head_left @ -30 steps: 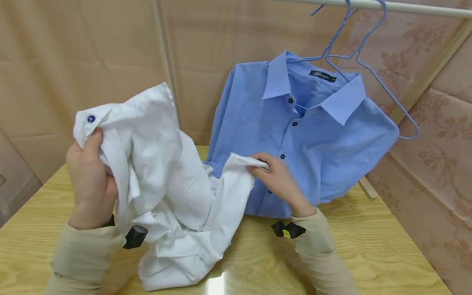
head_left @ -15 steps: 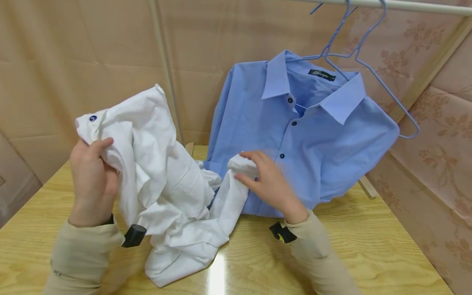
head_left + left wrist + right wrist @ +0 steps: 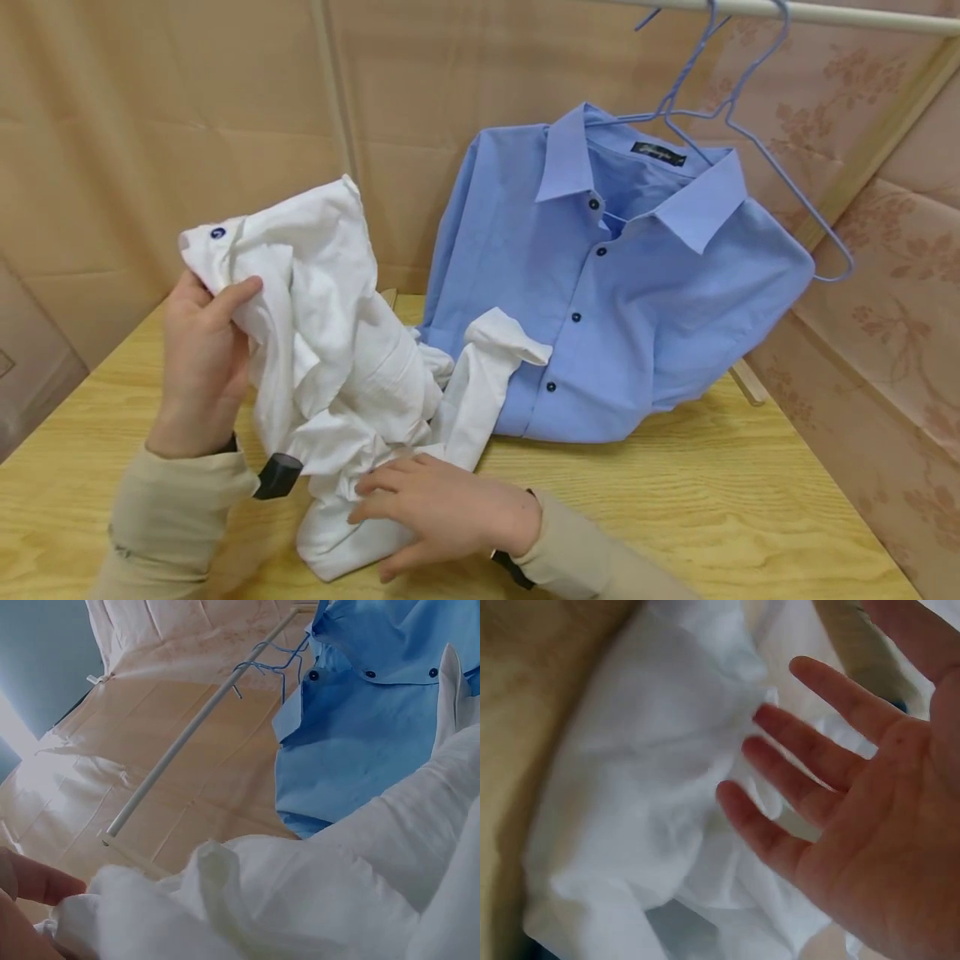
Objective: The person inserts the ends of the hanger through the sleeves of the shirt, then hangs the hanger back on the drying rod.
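Note:
A crumpled white shirt with a dark blue button near its raised corner hangs from my left hand. The left thumb and fingers pinch that cloth, and its lower folds rest on the table. One white sleeve stretches right, its cuff lying against a blue shirt. My right hand reaches over the lower white folds with fingers spread. In the right wrist view, the palm and straight fingers show with nothing gripped, close by the white cloth.
The blue shirt hangs on a blue wire hanger, a second hanger beside it, both on a white rail. A wood-grain table lies below. Beige curtain cloth forms the backdrop.
My right hand has let go of the white sleeve's cuff and moved down and left over the lower folds. My left hand has shifted slightly right with the white shirt.

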The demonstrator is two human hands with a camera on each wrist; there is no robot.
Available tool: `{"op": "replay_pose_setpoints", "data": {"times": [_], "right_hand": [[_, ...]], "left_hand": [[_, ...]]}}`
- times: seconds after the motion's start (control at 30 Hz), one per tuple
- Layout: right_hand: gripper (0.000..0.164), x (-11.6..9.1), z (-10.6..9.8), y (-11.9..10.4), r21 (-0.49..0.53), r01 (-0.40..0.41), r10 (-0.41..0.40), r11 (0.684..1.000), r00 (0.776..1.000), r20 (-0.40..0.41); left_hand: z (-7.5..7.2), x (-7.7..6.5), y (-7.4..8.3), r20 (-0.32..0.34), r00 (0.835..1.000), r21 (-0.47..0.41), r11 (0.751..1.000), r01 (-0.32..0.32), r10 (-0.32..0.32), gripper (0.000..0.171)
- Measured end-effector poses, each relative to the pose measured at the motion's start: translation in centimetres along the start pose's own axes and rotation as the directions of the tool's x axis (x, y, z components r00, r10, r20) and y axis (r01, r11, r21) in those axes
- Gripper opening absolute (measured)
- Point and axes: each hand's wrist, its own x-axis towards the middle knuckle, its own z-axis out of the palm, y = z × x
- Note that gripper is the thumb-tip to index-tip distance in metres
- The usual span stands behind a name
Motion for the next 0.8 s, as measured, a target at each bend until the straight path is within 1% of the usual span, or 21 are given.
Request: {"op": "replay_pose_setpoints", "data": {"times": [0.07, 0.13, 0.2, 0.27, 0.3, 0.33, 0.37, 0.43, 0.47, 0.5, 0.53, 0.57, 0.6, 0.63, 0.67, 0.7, 0.73, 0.77, 0.8], "right_hand": [[0.061, 0.1, 0.6, 0.0, -0.028, -0.029, 0.03, 0.999, 0.999, 0.033], [0.07, 0.2, 1.0, 0.0, -0.054, -0.061, 0.063, 0.997, 0.997, 0.044], [0.076, 0.2, 1.5, 0.1, -0.066, -0.09, 0.094, 0.994, 0.994, 0.047], [0.079, 0.4, 2.0, 0.0, -0.069, -0.114, 0.117, 0.991, 0.992, 0.043], [0.079, 0.5, 2.2, 0.0, -0.077, -0.121, 0.124, 0.99, 0.992, 0.037], [0.079, 0.6, 2.4, 0.0, -0.083, -0.128, 0.131, 0.988, 0.991, 0.035], [0.078, 0.7, 2.7, 0.0, -0.094, -0.135, 0.139, 0.986, 0.99, 0.029], [0.074, 1.0, 3.0, 0.0, -0.131, -0.147, 0.149, 0.98, 0.989, 0.005], [0.07, 1.2, 3.2, 0.0, -0.158, -0.151, 0.151, 0.976, 0.988, -0.011], [0.065, 1.3, 3.3, 0.0, -0.185, -0.152, 0.148, 0.971, 0.988, -0.034], [0.056, 1.3, 3.4, 0.0, -0.209, -0.152, 0.142, 0.966, 0.988, -0.061], [0.046, 1.4, 3.5, 0.0, -0.236, -0.15, 0.132, 0.96, 0.987, -0.089], [0.037, 1.4, 3.5, -0.1, -0.259, -0.145, 0.119, 0.955, 0.986, -0.114], [0.03, 1.4, 3.4, -0.1, -0.278, -0.138, 0.104, 0.951, 0.986, -0.134], [0.025, 1.4, 3.2, -0.1, -0.29, -0.129, 0.091, 0.948, 0.986, -0.142], [0.02, 1.3, 3.0, 0.0, -0.281, -0.12, 0.084, 0.952, 0.987, -0.134], [0.016, 1.2, 2.6, 0.1, -0.26, -0.106, 0.078, 0.96, 0.99, -0.115], [0.012, 1.1, 2.2, 0.2, -0.224, -0.096, 0.078, 0.97, 0.993, -0.089], [0.01, 0.9, 1.6, 0.3, -0.177, -0.091, 0.082, 0.98, 0.995, -0.061]], "left_hand": [[-0.2, 0.2, -0.2, 0.013, 1.0, 0.027, 1.0, 0.007, -0.007, 0.051], [-0.3, 0.3, -0.2, 0.026, 0.999, 0.11, 0.993, 0.031, -0.035, 0.051], [-0.6, 0.4, -0.2, 0.052, 0.996, 0.217, 0.974, 0.064, -0.077, 0.051], [-1.1, 0.7, -0.5, 0.085, 0.989, 0.3, 0.95, 0.089, -0.12, 0.052], [-1.4, 0.8, -0.7, 0.105, 0.984, 0.351, 0.931, 0.099, -0.144, 0.053], [-2.0, 1.2, -1.1, 0.13, 0.979, 0.372, 0.923, 0.098, -0.157, 0.053], [-3.2, 1.8, -2.0, 0.152, 0.975, 0.349, 0.932, 0.098, -0.159, 0.054], [-5.3, 3.0, -3.5, 0.178, 0.97, 0.35, 0.932, 0.097, -0.168, 0.055], [-6.1, 3.5, -4.1, 0.19, 0.965, 0.36, 0.927, 0.102, -0.18, 0.056], [-6.9, 4.0, -4.7, 0.203, 0.963, 0.351, 0.931, 0.099, -0.179, 0.056], [-7.7, 4.4, -5.3, 0.208, 0.963, 0.338, 0.936, 0.095, -0.173, 0.057], [-7.6, 4.5, -5.4, 0.203, 0.962, 0.351, 0.931, 0.104, -0.184, 0.057], [-6.9, 4.2, -5.0, 0.196, 0.96, 0.395, 0.912, 0.109, -0.199, 0.057], [-6.4, 4.0, -4.6, 0.193, 0.959, 0.407, 0.906, 0.114, -0.207, 0.057], [-6.4, 4.0, -4.8, 0.203, 0.959, 0.397, 0.912, 0.103, -0.196, 0.058], [-7.1, 4.4, -5.4, 0.21, 0.961, 0.397, 0.914, 0.083, -0.178, 0.058], [-7.1, 4.4, -5.5, 0.203, 0.962, 0.412, 0.907, 0.086, -0.183, 0.058], [-6.1, 3.8, -4.7, 0.2, 0.959, 0.456, 0.886, 0.089, -0.199, 0.057], [-5.6, 3.4, -4.5, 0.212, 0.958, 0.466, 0.882, 0.076, -0.195, 0.056]]}}
